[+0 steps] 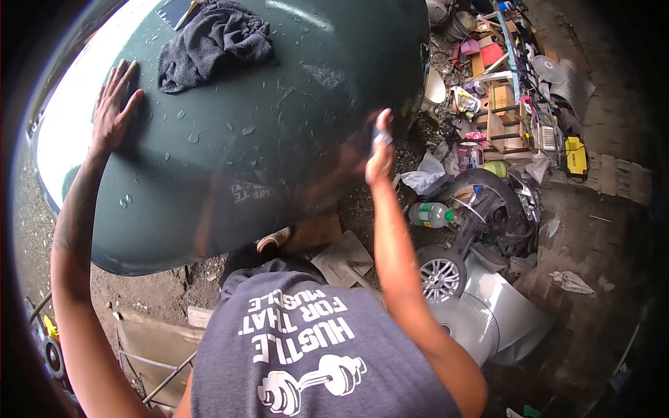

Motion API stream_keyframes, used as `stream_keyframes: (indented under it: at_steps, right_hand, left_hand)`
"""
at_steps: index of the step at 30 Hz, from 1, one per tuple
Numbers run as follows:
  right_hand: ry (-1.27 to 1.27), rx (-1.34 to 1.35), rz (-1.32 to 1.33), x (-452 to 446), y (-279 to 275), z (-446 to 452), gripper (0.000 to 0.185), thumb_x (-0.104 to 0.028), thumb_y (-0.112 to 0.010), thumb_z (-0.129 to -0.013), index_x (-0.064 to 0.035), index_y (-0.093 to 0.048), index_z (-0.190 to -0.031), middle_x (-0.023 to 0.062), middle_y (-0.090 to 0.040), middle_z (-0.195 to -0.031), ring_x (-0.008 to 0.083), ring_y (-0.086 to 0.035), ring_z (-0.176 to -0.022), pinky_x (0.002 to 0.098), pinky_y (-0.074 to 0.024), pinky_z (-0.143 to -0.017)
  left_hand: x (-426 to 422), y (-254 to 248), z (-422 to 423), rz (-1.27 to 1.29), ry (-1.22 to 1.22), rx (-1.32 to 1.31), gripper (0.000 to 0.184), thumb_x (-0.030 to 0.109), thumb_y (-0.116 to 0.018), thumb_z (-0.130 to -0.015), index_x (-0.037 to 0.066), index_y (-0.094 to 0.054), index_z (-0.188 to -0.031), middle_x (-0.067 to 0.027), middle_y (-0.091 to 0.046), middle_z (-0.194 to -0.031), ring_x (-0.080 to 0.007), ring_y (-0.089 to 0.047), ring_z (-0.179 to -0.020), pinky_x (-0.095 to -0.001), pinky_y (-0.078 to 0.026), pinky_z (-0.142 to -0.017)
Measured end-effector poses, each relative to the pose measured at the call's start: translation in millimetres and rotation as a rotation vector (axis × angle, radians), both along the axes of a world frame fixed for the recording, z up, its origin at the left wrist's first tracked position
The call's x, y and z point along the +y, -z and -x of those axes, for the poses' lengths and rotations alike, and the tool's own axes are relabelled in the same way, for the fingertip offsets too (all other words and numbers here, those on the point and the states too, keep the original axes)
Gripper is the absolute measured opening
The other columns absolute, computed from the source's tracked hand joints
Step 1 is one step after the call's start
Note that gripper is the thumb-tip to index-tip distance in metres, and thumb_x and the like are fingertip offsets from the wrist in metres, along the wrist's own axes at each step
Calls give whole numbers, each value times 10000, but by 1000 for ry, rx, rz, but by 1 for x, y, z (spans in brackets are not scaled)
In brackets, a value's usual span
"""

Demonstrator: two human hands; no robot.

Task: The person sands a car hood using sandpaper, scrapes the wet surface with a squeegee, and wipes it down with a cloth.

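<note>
A dark green car panel [230, 146], glossy and dotted with water drops, curves in front of me. My left hand [115, 108] lies flat on its left part, fingers spread. Above the panel's right side, near its edge, my right hand [380, 157] is closed around a small pale piece; motion blur hides what it is. Whether this hand touches the panel I cannot tell. A crumpled dark grey cloth [214, 45] rests on the panel, right of my left hand. A small dark flat sheet [174, 12] with a pale border sticks out behind the cloth.
To the right lies clutter: a green-tinted plastic bottle [430, 215], a silver wheel cover [440, 275], a white plastic bag [422, 175], a yellow case [575, 156] and a wooden box [500, 101]. A wire frame [157, 366] stands at the lower left.
</note>
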State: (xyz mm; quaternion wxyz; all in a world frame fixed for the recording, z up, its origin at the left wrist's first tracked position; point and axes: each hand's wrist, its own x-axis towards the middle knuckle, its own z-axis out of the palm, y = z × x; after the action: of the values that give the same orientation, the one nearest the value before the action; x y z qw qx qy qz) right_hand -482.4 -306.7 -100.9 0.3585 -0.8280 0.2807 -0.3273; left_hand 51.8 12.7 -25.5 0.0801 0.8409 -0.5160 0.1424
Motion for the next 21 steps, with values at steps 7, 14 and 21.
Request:
stream_keyframes:
  at_steps: [7, 14, 21]
  right_hand:
    - [135, -60, -72, -21, 14, -9, 641, -279, -253, -1053, 47, -178, -1601, 174, -106, -1710, 315, -48, -1586, 401, -47, -1282]
    - [117, -1, -129, -76, 11, 17, 641, -285, -260, -1053, 45, -193, -1599, 186, -110, -1706, 337, -61, -1583, 429, -51, -1282]
    - [166, 126, 80, 34, 8, 10, 615, -252, -290, -1067, 46, -194, -1597, 158, -124, -1709, 278, -95, -1584, 394, -56, -1284]
  left_hand:
    - [1, 10, -11, 13, 18, -29, 775, 717, -371, -974, 270, -337, -1607, -86, -234, -1695, -294, -166, -1575, -524, -86, -1272]
    - [0, 0, 0, -16, -12, -5, 788, 730, -364, -971, 269, -333, -1609, -86, -235, -1695, -298, -165, -1575, -530, -87, -1269]
    - [1, 7, -2, 13, -8, 22, 780, 720, -371, -974, 268, -334, -1609, -76, -236, -1695, -298, -163, -1575, -528, -81, -1270]
